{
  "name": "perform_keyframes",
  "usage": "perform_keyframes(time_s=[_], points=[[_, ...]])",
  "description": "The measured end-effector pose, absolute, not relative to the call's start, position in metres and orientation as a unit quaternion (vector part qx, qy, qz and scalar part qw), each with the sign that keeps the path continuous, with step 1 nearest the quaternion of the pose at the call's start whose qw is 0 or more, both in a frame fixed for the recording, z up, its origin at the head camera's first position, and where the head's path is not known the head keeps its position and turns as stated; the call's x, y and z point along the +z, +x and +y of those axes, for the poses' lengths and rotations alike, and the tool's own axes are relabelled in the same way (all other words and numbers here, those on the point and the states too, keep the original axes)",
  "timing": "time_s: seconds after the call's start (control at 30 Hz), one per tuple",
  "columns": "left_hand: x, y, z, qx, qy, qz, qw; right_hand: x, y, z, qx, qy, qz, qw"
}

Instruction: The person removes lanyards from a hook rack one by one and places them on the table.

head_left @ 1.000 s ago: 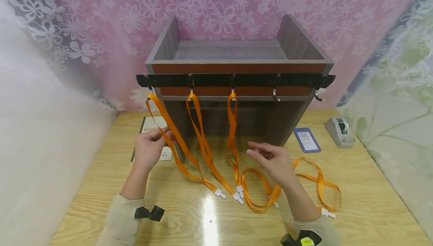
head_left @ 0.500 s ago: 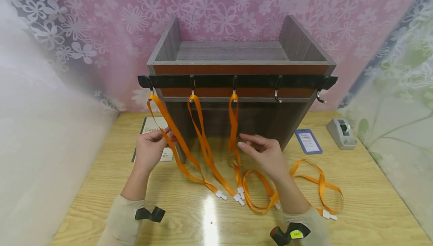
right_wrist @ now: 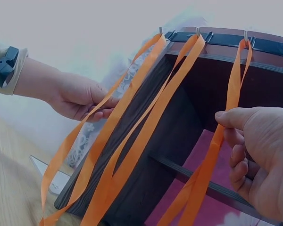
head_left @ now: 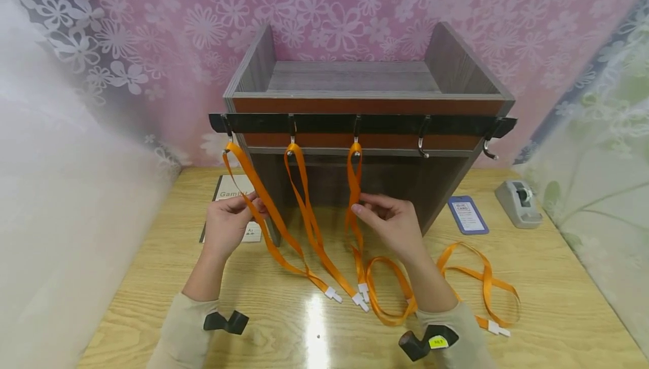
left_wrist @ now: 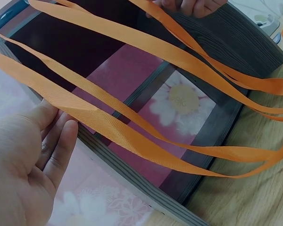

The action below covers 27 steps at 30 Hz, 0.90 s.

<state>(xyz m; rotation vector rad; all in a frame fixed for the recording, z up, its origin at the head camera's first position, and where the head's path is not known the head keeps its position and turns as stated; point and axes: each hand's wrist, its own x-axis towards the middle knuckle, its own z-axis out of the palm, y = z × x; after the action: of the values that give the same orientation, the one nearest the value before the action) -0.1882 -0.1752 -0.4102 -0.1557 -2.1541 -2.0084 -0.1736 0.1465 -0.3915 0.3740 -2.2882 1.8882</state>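
Observation:
Three orange lanyards hang from hooks on a black rail [head_left: 324,123], their white clips resting on the table. My left hand [head_left: 228,225] is at the leftmost lanyard [left_wrist: 108,125], pinching the edge of its strap between thumb and fingertips, which are partly hidden by the strap. With thumb and index finger, my right hand [right_wrist: 269,150] pinches the third lanyard [right_wrist: 233,92] a little below its hook; the thumb lies on the front of the strap. Between the hands hangs the second lanyard [head_left: 310,217], untouched. To the right, two bare hooks show, one of them the fourth hook [head_left: 422,148].
Behind the rail stands a grey wooden shelf [head_left: 355,76]. Two loose lanyards lie on the table, a coiled lanyard [head_left: 387,319] and a looped lanyard [head_left: 487,279]. At the right are a blue card holder [head_left: 469,215] and a tape dispenser [head_left: 518,203]; a notebook [head_left: 230,186] lies at the left.
My right hand has moved left from beside the third lanyard and now pinches its strap. The left hand has stayed at the leftmost lanyard.

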Motion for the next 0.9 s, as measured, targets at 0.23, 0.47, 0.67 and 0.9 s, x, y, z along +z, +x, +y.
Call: perform_keyframes(time_s=[0.23, 0.47, 0.67, 0.9], points=[[-0.4103, -0.1864, -0.1737, -0.692, -0.050, -0.714, 0.095, -0.3882, -0.1752, 0.1412, 0.654, 0.127, -0.743, 0.069], [-0.4091, -0.1865, -0.1719, -0.693, -0.049, -0.713, 0.101, -0.3879, -0.1778, 0.1396, 0.679, 0.139, -0.717, 0.071], [-0.4104, -0.1863, -0.1715, -0.691, -0.042, -0.715, 0.100, -0.3882, -0.1790, 0.1387, 0.696, 0.156, -0.697, 0.073], [-0.4111, -0.1881, -0.1728, -0.681, -0.039, -0.724, 0.103, -0.3821, -0.1797, 0.1394, 0.694, 0.173, -0.694, 0.083]])
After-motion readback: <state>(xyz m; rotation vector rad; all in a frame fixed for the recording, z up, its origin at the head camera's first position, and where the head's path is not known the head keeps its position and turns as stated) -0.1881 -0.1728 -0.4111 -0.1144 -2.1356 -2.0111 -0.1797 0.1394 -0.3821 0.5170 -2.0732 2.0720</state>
